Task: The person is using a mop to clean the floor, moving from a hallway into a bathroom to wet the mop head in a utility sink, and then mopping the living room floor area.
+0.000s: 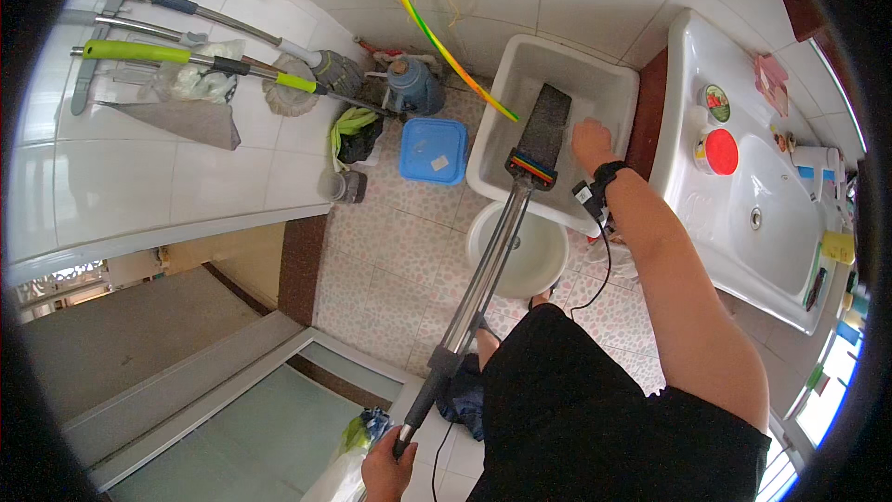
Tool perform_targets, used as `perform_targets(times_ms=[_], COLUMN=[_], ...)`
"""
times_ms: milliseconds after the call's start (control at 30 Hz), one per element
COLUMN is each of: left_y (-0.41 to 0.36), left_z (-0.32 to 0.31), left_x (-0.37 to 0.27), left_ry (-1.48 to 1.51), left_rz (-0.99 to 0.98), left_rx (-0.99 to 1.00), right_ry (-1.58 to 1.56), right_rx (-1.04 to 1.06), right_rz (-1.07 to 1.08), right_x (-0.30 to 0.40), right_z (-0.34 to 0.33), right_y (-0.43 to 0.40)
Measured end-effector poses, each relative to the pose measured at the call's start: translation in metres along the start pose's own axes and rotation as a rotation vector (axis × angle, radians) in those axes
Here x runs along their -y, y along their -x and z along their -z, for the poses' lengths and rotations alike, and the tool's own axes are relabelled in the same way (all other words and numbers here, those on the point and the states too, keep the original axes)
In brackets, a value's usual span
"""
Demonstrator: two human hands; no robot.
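My left hand [387,466] grips the end of a sponge mop's metal handle [481,286] at the bottom of the view. The dark mop head [546,127] lies over the inside of a white utility sink [503,56]. To the right of the mop head, my right hand [592,143] hangs over the sink with curled fingers; whether it holds anything cannot be told. A black band with a cabled device [587,201] is at that wrist. A yellow-green hose [435,35] ends above the sink, left of the mop head.
A white bucket [550,279] stands under the mop handle. A blue lidded container [433,146] and a blue flask [415,89] are on the tiled floor. Several mops, one green-handled [136,51], hang at left. A washbasin [766,251] with jars is at right.
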State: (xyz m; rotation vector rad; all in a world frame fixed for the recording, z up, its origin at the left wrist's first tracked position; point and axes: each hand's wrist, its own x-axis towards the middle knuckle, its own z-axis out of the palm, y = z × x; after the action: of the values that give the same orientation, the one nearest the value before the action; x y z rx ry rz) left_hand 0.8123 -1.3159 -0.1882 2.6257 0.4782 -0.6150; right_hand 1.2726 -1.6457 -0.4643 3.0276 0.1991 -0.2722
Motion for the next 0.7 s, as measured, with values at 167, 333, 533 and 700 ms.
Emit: perform_targets(times_ms=[167,333,533,700], left_y=[0.004,0.0,0.006,-0.007], left_z=[0.0,0.006,-0.01,-0.012], left_x=[0.001,-0.007,0.026,0.047], left_ry=[-0.005,0.09,-0.093,0.084], left_rz=[0.016,0.093,-0.015,0.122], left_rx=[0.027,0.05,0.051,0.264], right_ry=[0.123,0.177,-0.491,-0.92], right_rx=[0.007,0.053,-0.347,-0.677], right_rz=[0.033,-0.012,-0.233,-0.145], right_x=[-0.006,-0.006,0.015,0.016], right_z=[0.018,0.03,0.072,0.134], right_y=[-0.011,-0.015,0.038,0.127])
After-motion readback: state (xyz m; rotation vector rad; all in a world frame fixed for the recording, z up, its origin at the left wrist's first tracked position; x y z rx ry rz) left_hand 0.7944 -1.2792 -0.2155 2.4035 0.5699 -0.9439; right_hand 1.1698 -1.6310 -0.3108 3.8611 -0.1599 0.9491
